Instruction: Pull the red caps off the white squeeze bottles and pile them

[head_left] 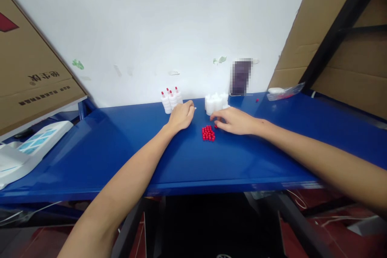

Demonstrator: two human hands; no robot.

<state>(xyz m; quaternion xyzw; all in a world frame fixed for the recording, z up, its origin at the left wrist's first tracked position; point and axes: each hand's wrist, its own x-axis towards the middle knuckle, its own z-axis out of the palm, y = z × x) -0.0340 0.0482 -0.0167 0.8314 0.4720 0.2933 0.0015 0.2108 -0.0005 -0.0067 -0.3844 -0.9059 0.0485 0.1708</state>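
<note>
My left hand [182,115] is closed around a white bottle; only its small pale tip [195,108] pokes out past the fingers, the rest being hidden. Just left of that hand stand several white squeeze bottles [172,102] with red-capped nozzles. My right hand [231,121] hovers low over the table, fingers curved and a gap between thumb and forefinger. By its thumb tip is a single red cap [215,126], at the edge of a tight cluster of small red caps [208,133]. Behind the right fingers, several white bottles without red caps [216,103] stand grouped.
The blue table [121,145] meets a white wall. A phone [241,77], pixelated, leans there. To its right lie a stray red cap [257,100] and a clear plastic bag [286,92]. Cardboard [36,68] flanks the left, above a white device [36,145].
</note>
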